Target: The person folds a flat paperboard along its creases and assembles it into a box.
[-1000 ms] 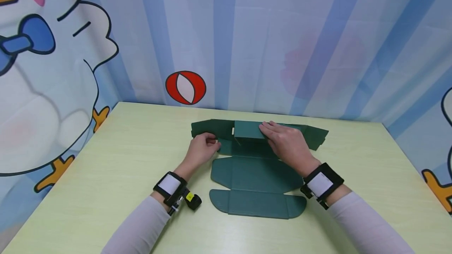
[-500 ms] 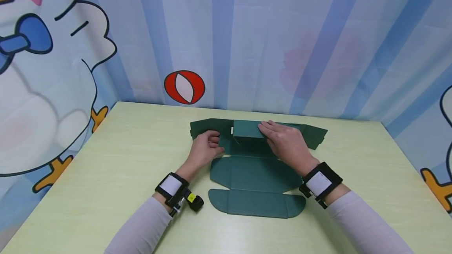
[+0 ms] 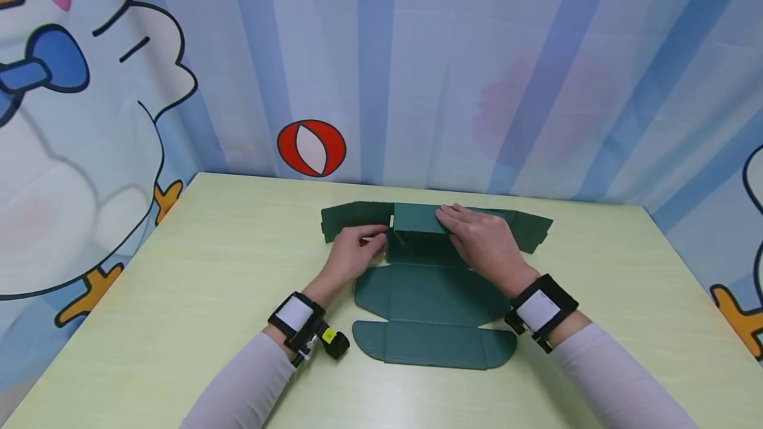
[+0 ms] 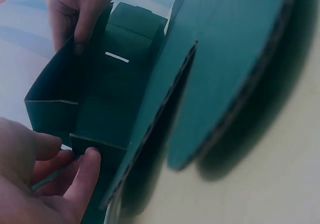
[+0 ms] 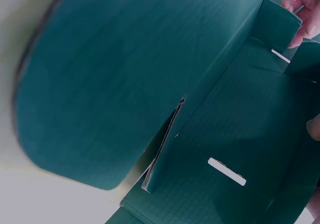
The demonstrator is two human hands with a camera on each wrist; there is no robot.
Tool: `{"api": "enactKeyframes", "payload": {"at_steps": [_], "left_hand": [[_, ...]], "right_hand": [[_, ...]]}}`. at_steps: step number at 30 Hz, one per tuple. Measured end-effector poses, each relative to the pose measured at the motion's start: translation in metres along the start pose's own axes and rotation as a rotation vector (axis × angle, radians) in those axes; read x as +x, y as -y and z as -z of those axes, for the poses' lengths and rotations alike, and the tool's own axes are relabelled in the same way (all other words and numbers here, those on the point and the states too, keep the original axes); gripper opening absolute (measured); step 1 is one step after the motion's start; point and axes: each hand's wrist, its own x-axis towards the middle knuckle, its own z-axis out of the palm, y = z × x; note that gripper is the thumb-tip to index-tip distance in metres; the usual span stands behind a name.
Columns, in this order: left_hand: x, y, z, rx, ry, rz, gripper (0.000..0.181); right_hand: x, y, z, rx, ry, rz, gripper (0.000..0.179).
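A dark green cardboard box [image 3: 441,293], partly folded, lies on the table with its back wall [image 3: 417,218] raised. My right hand [image 3: 485,243] grips the back wall from above; in the left wrist view its thumb is inside the wall and the fingers are behind it. My left hand [image 3: 354,253] is at the box's left end. Its fingertips press the outside of a small side flap [image 4: 102,146], which stands upright. The thumb is beside the end of the back wall. In the right wrist view, this flap [image 5: 275,24] rises near a white slot.
The box's front panel [image 3: 438,344] with rounded ends lies towards me on the pale table [image 3: 179,296]. Long side wings [image 3: 533,230] stick out left and right from the back wall. A striped cartoon curtain [image 3: 417,85] hangs behind the table's far edge.
My left hand has moved right, pushing the left side flap from nearly flat to upright. The right hand has kept its grip on the back wall.
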Motion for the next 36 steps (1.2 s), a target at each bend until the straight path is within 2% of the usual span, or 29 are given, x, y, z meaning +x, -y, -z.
{"api": "enactKeyframes", "payload": {"at_steps": [8,12,18,25,30,36], "left_hand": [[0.004,0.0,-0.004,0.01,0.016,-0.011,0.027],[0.006,0.001,-0.005,0.027,0.05,-0.024,0.028],[0.009,0.004,-0.01,0.092,0.088,-0.072,0.025],[0.015,0.002,-0.014,0.218,0.102,-0.184,0.014],[0.018,0.001,-0.017,0.296,0.117,-0.199,0.013],[0.015,-0.003,-0.021,0.326,0.128,-0.199,0.017]], "right_hand": [[0.0,0.0,-0.001,0.003,0.001,-0.001,0.044],[0.0,0.0,0.0,0.003,0.001,-0.005,0.044],[0.0,0.0,0.0,0.006,0.004,-0.005,0.044],[0.0,0.0,0.0,0.008,-0.004,-0.007,0.044],[0.0,0.0,0.001,0.004,-0.001,-0.007,0.044],[0.0,0.0,0.001,0.009,0.007,-0.008,0.044]]}}
